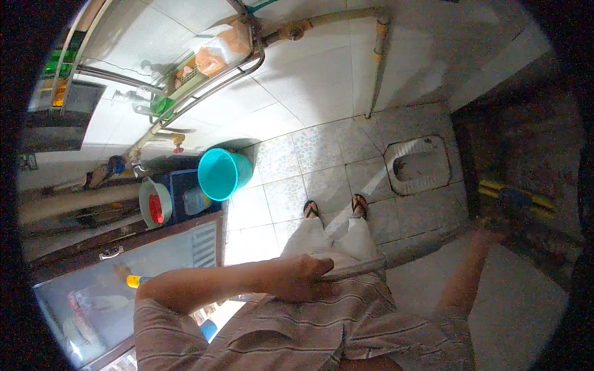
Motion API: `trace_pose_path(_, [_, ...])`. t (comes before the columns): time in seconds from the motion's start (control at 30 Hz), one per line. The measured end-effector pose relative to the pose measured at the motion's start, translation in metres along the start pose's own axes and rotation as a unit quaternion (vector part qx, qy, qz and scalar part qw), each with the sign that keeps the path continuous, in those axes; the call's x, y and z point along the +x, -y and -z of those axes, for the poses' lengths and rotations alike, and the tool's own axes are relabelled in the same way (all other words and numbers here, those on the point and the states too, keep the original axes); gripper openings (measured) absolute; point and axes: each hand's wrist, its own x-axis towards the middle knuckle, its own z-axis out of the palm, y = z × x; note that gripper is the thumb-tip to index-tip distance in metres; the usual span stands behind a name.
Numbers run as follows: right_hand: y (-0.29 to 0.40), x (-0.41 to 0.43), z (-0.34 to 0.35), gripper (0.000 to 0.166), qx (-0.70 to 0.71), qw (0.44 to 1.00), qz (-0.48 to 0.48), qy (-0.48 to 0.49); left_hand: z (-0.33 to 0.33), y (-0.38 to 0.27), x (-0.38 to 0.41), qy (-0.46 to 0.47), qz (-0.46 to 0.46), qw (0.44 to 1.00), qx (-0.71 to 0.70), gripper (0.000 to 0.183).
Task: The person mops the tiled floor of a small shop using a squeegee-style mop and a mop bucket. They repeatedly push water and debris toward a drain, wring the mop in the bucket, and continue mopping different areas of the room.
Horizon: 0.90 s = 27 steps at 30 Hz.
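Observation:
Near my waist, my left hand (308, 278) is curled, with one end of a greyish strip (357, 269) between thumb and fingers. The strip runs to the right across my striped shirt (287, 329); whether it is a handle or cloth I cannot tell. My right arm reaches away to the right, and my right hand (489, 236) is dim and blurred beside a dark area with a yellow strip (492, 189). What it touches, if anything, is unclear. Both my feet, in flip-flops (312, 209), are on the tiled floor (320, 185).
A squat toilet (417, 164) is set in the floor ahead to the right. On the left are a turquoise bucket (218, 174), a pale basin (145, 204) with something red inside, and a glazed door (162, 264). Pipes (325, 21) and a metal rack (218, 81) line the wall.

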Motion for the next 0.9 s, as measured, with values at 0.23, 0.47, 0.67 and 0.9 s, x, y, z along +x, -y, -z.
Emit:
trace_pose_path(0.23, [0.001,0.017,0.017,0.043,-0.067,0.976,0.131,-0.162,0.009,-0.013,0.018,0.006,0.065,0.995,0.078,0.054])
trace_pose_path(0.47, [-0.071,-0.097,0.001,0.044,0.081,0.976,0.073,-0.186,0.020,0.014,0.069,-0.010,-0.021,0.986,0.163,0.046])
trace_pose_path(0.67, [-0.092,-0.136,-0.054,0.036,0.152,0.959,0.067,-0.231,0.016,0.016,0.106,-0.004,-0.029,0.973,0.228,0.038])
trace_pose_path(0.9, [-0.085,-0.131,-0.042,0.033,0.156,0.961,0.061,-0.222,0.006,0.043,0.120,-0.028,-0.161,0.908,0.385,0.033])
